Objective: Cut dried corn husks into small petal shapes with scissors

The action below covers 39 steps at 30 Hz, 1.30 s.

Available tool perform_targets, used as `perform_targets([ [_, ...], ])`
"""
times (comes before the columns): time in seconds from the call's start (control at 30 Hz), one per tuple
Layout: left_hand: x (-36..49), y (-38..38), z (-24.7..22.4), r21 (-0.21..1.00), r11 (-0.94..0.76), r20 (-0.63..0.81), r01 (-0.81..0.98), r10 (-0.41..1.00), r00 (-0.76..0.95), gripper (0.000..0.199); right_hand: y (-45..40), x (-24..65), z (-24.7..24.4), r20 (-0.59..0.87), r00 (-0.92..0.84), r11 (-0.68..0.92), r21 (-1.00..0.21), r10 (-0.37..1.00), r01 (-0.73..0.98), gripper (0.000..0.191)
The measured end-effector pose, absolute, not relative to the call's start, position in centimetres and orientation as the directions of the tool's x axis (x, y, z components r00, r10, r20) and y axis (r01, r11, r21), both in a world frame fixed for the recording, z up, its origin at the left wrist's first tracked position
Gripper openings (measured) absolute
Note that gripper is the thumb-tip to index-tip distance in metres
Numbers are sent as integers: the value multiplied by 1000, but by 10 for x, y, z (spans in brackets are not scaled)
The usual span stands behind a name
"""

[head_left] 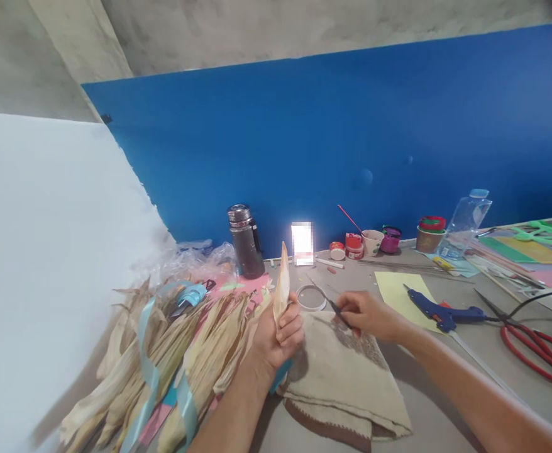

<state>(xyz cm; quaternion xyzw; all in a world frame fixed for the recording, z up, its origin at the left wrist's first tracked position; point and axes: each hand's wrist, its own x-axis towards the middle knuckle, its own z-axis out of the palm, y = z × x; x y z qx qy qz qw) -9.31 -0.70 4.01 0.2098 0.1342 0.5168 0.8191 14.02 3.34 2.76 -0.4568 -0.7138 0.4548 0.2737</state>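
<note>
My left hand (280, 330) is closed around a dried corn husk (282, 286), which stands upright with its pointed, browned tip above the fist. To the right, my right hand (358, 311) grips a slim, dark pointed tool (333, 305) that angles up and left; whether it is scissors or tweezers I cannot make out. The tool is apart from the husk. Beneath both hands lies a folded beige cloth (346, 377) with a brown edge. A white ring, perhaps a tape roll (312, 308), sits just behind the tool's blade.
Many dried husks (163, 358) with a pale blue ribbon (148, 352) cover the left side. Behind stand a dark flask (248, 248), a glowing screen (303, 244) and paint pots (354, 246). At right lie a blue glue gun (446, 311), red-handled scissors (535, 346) and yellow paper (398, 286).
</note>
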Motion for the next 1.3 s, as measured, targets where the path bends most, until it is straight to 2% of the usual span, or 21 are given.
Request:
perform_targets([
  [0.03, -92, -9, 41, 485, 380, 20, -788, 896, 444, 18, 35, 140, 27, -30, -426, 89, -963, 904, 255, 21],
  [0.1, -88, -14, 41, 498, 392, 50, -773, 877, 478, 16, 34, 136, 26, 10, -432, 9, -1000, 902, -5, 37],
  [0.2, -76, -22, 39, 507, 466, 47, -725, 825, 564, 17, 26, 126, 25, 63, -474, -33, -981, 878, -192, 50],
  [0.4, -56, -30, 32, 514, 601, 31, -611, 700, 714, 16, 11, 108, 32, 199, -337, 57, -921, 920, -386, 44],
  [0.53, -50, -33, 27, 534, 651, -6, -539, 640, 768, 12, 8, 104, 31, 147, -394, -20, -921, 907, -388, 40],
  [0.67, -39, -35, 21, 581, 665, -150, -470, 655, 741, 19, 7, 107, 25, 104, -396, -46, -935, 913, -351, 37],
  [0.77, -28, -35, 16, 717, 502, -244, -484, 831, 500, 21, 12, 115, 27, 117, -257, 27, -944, 959, -330, 35],
  [0.87, -21, -36, 11, 864, 299, -197, -406, 942, 273, 27, 19, 124, 34, 116, -170, 56, -945, 979, -323, 34],
  [0.97, -20, -42, 14, 983, 106, -77, -152, 980, 185, 26, 26, 133, 37, 118, -161, 52, -929, 980, -368, 32],
  [1.03, -26, -42, 22, 998, -11, 0, 55, 983, 185, 24, 30, 137, 36, 118, -171, 40, -914, 978, -404, 30],
  [1.1, -41, -37, 34, 965, -94, 59, 243, 987, 147, 23, 32, 138, 31, 96, -198, 3, -906, 975, -424, 27],
  [1.17, -65, -23, 48, 874, -130, 131, 468, 991, 29, 21, 32, 136, 26, 53, -224, -48, -906, 973, -421, 28],
  [1.2, -79, -13, 55, 788, -111, 177, 605, 983, -50, 21, 32, 134, 24, 26, -233, -74, -909, 972, -411, 29],
  [1.27, -106, 10, 66, 522, 6, 256, 853, 953, -163, 26, 32, 130, 21, -18, -249, -116, -916, 968, -385, 33],
  [1.3, -119, 22, 69, 472, 57, 257, 880, 946, -199, 27, 32, 128, 20, -26, -259, -126, -918, 965, -376, 34],
])
